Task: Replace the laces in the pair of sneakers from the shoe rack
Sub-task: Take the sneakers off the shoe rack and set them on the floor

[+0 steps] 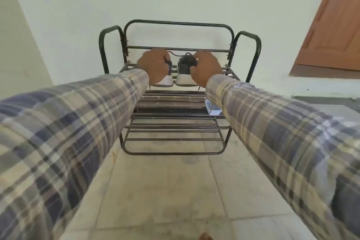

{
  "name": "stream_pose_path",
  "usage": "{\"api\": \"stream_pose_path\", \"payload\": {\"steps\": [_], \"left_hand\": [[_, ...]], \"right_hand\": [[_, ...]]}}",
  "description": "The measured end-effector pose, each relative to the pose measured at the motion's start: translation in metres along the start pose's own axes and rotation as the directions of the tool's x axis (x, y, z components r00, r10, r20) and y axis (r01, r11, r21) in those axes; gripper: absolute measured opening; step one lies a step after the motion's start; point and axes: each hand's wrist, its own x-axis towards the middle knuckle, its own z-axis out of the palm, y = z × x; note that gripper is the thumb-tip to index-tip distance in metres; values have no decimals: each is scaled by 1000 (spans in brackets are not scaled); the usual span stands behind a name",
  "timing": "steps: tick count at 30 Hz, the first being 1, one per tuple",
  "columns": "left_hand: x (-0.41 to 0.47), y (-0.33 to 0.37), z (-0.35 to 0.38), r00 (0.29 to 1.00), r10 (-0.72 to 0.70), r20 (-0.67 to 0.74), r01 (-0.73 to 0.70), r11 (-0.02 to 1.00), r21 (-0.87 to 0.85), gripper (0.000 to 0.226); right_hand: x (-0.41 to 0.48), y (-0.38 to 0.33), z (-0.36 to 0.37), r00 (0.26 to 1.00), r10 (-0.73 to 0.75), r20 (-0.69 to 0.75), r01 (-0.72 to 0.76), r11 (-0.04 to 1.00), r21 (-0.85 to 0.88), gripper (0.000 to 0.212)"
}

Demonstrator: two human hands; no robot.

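Observation:
Two dark grey sneakers with white soles stand side by side, heels toward me, on the top shelf of a black metal shoe rack [251,48]. My left hand [153,66] is closed over the left sneaker [165,81], hiding most of it. My right hand [206,68] grips the right sneaker [185,70] at its side and collar. Dark laces [174,53] trail out behind the shoes between my hands. Both arms wear plaid sleeves.
The rack stands against a pale wall on a tiled floor [165,191]. A small white and blue box [212,108] lies on a lower shelf at the right. A brown wooden door [335,25] is at the far right, above a step.

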Motion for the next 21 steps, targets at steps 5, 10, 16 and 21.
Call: {"api": "stream_pose_path", "payload": {"steps": [5, 10, 16, 21], "left_hand": [[23, -1, 20, 982, -15, 186, -35, 965, 259, 39], [30, -14, 35, 988, -61, 145, 11, 946, 325, 42], [12, -18, 23, 997, -52, 52, 35, 958, 283, 36], [-12, -15, 4, 999, -35, 36, 26, 975, 219, 34]], "right_hand": [[20, 3, 15, 984, -45, 175, 58, 996, -72, 53], [35, -2, 32, 994, -53, 92, 71, 976, -208, 58], [37, -25, 22, 983, -46, 180, 88, 969, -232, 40], [17, -39, 19, 972, 32, 235, 55, 933, -355, 40]]}}
